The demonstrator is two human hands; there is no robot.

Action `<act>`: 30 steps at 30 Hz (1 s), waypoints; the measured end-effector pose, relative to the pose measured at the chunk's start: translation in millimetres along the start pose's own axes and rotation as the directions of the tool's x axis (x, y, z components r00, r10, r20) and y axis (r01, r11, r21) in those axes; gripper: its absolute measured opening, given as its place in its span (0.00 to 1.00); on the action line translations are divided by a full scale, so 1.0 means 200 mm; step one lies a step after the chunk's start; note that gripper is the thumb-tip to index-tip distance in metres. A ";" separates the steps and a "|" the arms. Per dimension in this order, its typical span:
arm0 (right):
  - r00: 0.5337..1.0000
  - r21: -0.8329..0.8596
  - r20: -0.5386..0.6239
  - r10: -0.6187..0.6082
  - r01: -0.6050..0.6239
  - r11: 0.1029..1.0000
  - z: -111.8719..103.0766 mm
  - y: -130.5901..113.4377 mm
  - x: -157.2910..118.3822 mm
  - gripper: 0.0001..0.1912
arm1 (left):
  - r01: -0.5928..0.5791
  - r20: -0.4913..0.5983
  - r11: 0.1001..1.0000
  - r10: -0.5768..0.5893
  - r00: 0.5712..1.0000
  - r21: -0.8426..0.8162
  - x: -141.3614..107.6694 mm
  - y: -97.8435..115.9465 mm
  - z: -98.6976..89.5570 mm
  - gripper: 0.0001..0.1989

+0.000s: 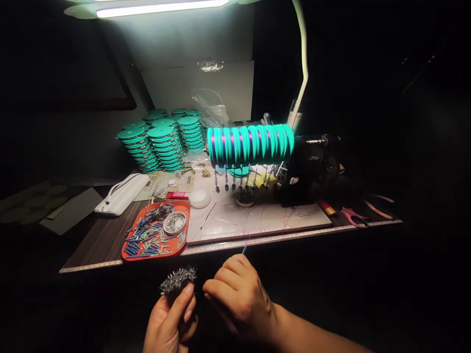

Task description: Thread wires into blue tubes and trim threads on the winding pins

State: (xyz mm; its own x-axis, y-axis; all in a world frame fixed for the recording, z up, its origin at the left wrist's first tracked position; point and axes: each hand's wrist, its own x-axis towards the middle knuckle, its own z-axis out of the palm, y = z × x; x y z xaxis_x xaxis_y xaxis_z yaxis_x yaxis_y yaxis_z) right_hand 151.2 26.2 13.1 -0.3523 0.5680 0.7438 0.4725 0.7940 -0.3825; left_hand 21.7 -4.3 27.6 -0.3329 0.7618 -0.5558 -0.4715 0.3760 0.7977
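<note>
My left hand [172, 318] is closed on a dark piece with a curved edge crowded with small silvery metal bits [178, 280]; its exact kind I cannot make out. Just to the right, my right hand [239, 294] is closed, knuckles up. A thin blue striped tube [244, 250] sticks up from its fingers, and fine pinkish line runs above it toward the board. Beyond both hands, a row of turquoise spools [250, 144] wound with purple line sits on a horizontal shaft. Small dark wire-cage pieces [241, 182] hang below these spools.
An orange tray [127, 254] carries blue tubes, dark pieces and a white cup [175, 223] of tiny metal parts. Stacked turquoise discs [162, 132] stand behind. A white power bank [123, 196] lies left; pink scissors [353, 216] and pliers [379, 208] lie right. A measuring tape [294, 236] lines the front edge.
</note>
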 end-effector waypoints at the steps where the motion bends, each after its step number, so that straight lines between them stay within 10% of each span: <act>1: 1.000 -0.002 0.000 0.000 0.000 1.000 0.00 0.00 0.00 0.17 | 0.003 -0.003 1.000 -0.003 1.000 -0.002 0.00 0.00 0.00 0.21; 30: 0.987 0.236 -0.069 0.147 -0.127 0.964 -0.03 -0.01 0.01 0.14 | -0.245 0.054 0.959 0.239 0.969 0.144 0.03 -0.03 -0.06 0.18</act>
State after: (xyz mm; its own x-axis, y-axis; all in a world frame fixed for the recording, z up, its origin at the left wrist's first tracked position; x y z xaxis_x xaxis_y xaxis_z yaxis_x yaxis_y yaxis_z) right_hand 154.9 25.0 18.6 -0.2223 0.6621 0.7157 0.3095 0.7440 -0.5921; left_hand 12.4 -8.4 15.8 -0.3912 0.8571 -0.3352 -0.2529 0.2501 0.9346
